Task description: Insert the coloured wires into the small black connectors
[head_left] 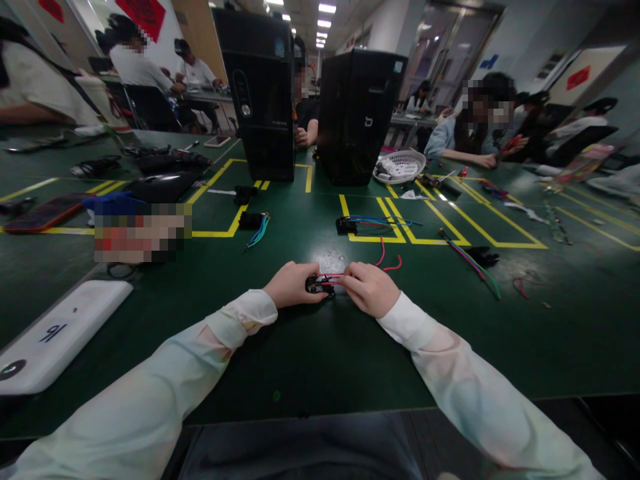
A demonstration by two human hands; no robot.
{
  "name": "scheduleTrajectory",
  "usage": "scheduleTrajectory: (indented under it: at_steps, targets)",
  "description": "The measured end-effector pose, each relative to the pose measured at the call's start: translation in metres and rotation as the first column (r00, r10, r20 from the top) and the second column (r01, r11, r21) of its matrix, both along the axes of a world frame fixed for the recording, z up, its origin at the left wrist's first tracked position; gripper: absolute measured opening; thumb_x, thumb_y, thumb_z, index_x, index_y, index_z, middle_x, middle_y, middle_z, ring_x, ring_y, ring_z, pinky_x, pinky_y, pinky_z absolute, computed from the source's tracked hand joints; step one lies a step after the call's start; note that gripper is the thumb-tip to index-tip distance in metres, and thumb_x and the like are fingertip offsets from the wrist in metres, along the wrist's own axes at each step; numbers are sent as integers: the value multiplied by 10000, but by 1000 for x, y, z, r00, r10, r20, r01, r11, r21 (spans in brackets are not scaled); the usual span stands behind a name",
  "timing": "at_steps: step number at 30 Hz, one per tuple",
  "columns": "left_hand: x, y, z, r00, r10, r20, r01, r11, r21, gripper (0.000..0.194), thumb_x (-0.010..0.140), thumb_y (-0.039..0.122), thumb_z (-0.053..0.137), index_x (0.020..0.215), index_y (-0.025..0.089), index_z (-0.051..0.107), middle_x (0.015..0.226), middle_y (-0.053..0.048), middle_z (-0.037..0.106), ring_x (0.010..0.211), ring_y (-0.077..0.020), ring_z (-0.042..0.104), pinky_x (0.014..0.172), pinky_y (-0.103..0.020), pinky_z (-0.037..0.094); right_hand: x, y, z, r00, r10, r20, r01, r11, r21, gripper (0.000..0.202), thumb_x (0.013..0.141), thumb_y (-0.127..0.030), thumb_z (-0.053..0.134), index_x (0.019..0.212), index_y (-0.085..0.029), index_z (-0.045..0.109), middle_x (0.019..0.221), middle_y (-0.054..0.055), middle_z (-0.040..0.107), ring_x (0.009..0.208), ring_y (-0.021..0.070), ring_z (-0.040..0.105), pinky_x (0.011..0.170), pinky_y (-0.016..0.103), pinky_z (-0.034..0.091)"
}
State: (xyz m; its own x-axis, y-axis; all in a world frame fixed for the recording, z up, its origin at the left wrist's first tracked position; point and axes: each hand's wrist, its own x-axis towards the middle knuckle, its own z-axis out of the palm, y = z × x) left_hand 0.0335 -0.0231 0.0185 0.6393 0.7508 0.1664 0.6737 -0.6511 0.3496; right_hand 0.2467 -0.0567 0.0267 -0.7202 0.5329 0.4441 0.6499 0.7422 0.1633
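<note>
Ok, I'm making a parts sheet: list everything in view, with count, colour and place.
Held part: one, black, centre
Held wires: two visible, red, centre
Wired parts: about three, black, beyond
Loose wires: several, red, right
Table: one, green, foreground
Towers: two, black, far side
Basket: one, white, right of towers
Phones: two, orange and pinkish, left
Case: one, white, left
Small clutter: uncounted, mixed, both sides
Wall hangings: several, red, background
People: several, mixed clothing, background
Sleeves: two, pale, foreground
Left grip: one, bare, on held part
Right grip: one, bare, on held wires
</note>
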Motion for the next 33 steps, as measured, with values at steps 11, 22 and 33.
scheduleTrajectory:
  at_steps: [11,22,33]
  targets:
    - [-1,0,-2,1000,6,-9,-6,1000,18,336,684,508,602,775,194,524,713,14,613,632,-148,568,580,-244,334,4,0,2,996,-16,-86,15,1000,-11,212,890,-201,382,890,-160,590,828,75,542,739,164,451,629,291,320]
    - [-7,9,-4,998,44,46,-45,999,12,318,703,489,593,800,190,539,779,-6,615,693,-160,556,590,-241,338,-12,-17,-4,977,213,7,-208,961,-180,206,899,-251,389,866,-173,576,749,31,561,688,130,489,629,258,347]
    - [-9,12,-6,999,-32,21,32,999,-11,368,702,524,588,856,191,553,863,-20,614,791,-188,552,686,-277,355,-1,-5,4,982,-13,-189,-6,995,-97,214,890,-224,399,916,-165,602,856,83,573,797,185,467,702,325,357]
